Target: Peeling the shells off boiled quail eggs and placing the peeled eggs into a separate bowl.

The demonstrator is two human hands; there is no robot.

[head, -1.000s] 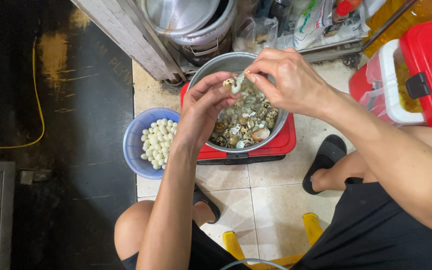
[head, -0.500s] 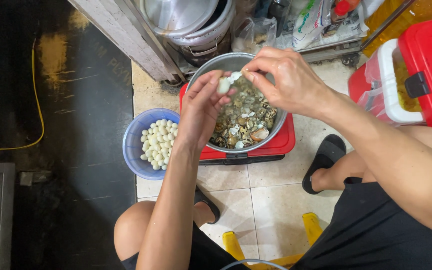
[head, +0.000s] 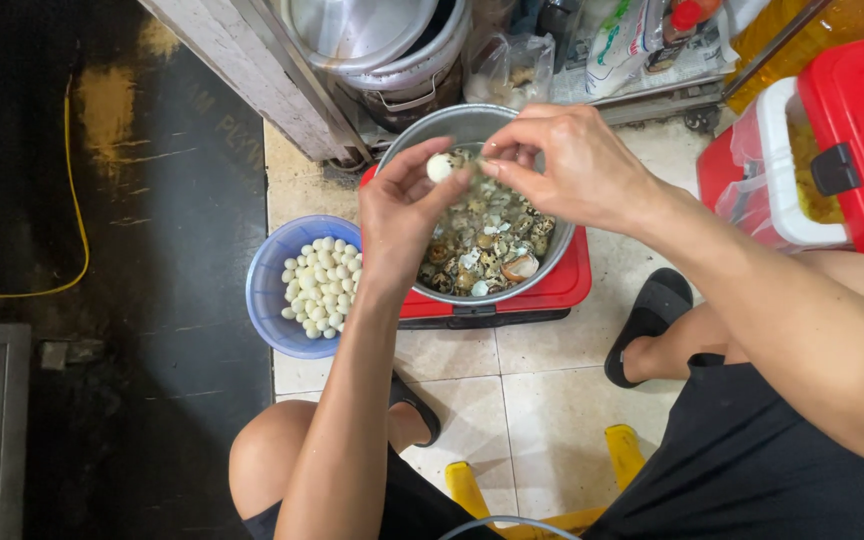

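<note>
1. Blue bowl on the tiled floor, far left; it is heaped with peeled white eggs.
2. Left hand now sits higher than a second ago, pinching a small egg at its fingertips above the metal basin. More bare white shows, so peeling looks well along.
3. The egg's long axis is too small to tell.
4. Right hand is closed narrow, picking at shell beside the egg.
5. Red cooler, far right.

Left hand pinches small egg; right hand peels.
</note>
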